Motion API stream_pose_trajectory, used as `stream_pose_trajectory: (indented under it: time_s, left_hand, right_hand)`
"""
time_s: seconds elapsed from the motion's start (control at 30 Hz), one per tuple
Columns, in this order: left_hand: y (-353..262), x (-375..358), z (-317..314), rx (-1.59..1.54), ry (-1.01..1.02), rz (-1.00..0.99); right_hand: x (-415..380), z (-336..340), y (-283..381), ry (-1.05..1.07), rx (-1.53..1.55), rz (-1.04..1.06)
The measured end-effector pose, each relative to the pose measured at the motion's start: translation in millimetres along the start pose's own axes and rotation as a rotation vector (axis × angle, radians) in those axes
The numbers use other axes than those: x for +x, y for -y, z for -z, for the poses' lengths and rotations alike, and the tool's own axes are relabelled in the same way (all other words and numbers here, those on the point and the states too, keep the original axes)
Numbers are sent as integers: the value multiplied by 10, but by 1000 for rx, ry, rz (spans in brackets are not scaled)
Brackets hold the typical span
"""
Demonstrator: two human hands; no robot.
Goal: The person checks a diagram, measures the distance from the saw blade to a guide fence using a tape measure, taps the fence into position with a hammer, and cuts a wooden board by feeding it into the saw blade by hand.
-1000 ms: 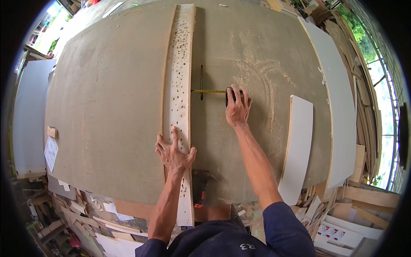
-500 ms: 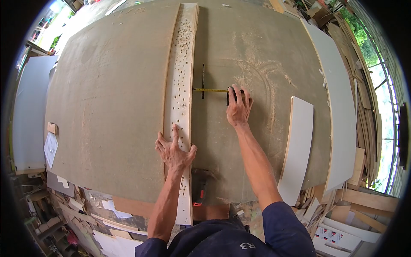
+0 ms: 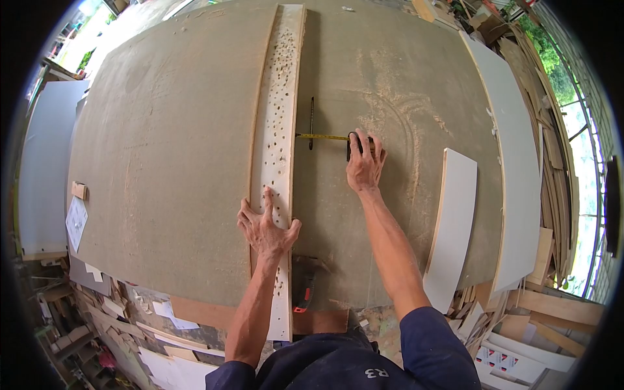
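Observation:
A long white board (image 3: 275, 130) dotted with many small holes runs lengthwise over a large grey-brown sheet. My left hand (image 3: 265, 233) rests on its lower half with the fingers spread. The index finger points up along the surface, the thumb lies at the right edge, and the other fingers reach the left edge. To the right, my right hand (image 3: 366, 162) is closed around a tape measure (image 3: 353, 145), mostly hidden by the fingers. Its yellow blade (image 3: 323, 136) stretches left to the board's right edge, crossing a thin dark stick-like piece (image 3: 312, 122).
A red and black tool (image 3: 305, 296) lies by the board's lower right. Sawdust (image 3: 406, 117) is scattered over the sheet (image 3: 175, 149). A white panel (image 3: 452, 221) and a longer one (image 3: 510, 156) lie at the right. Offcuts (image 3: 552, 312) are piled below right.

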State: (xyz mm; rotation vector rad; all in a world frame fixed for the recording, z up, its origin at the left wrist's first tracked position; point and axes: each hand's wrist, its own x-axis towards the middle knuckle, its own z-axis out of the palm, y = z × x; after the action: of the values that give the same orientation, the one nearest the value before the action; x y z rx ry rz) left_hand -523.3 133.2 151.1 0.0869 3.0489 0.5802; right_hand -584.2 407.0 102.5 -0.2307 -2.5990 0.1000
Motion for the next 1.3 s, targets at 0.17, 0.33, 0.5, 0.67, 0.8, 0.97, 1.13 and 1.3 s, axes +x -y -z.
stream_pose_trajectory:
  time_s: [0.17,0.33,0.5,0.67,0.8,0.97,1.13,1.3]
  left_hand:
    - [1,-3,-6,2,2,-4]
    - [-6,4,3,-4,10,-1]
    - [-22,9,20,-16,4,-2]
    - [-17,2,20,1,24,8]
    - [-4,6,1,7,29,12]
    - [17,1,-20,-1,37,15]
    - [23,5,-31,7,41,16]
    - [18,5,-23,5,29,11]
  right_hand:
    - [6,-5,0,-5,15,-7]
    - [3,-2,-1,-9,-1,-6]
    - [4,8,-1,-16,-16,6]
    - [8,16,10,-11,0,-3]
    - [3,10,5,-14,1,6]
    - [0,-16,1,9,8,-8]
    - [-5,-11,0,-5,-7,2]
    - [-5,-28,-7,1,6,-1]
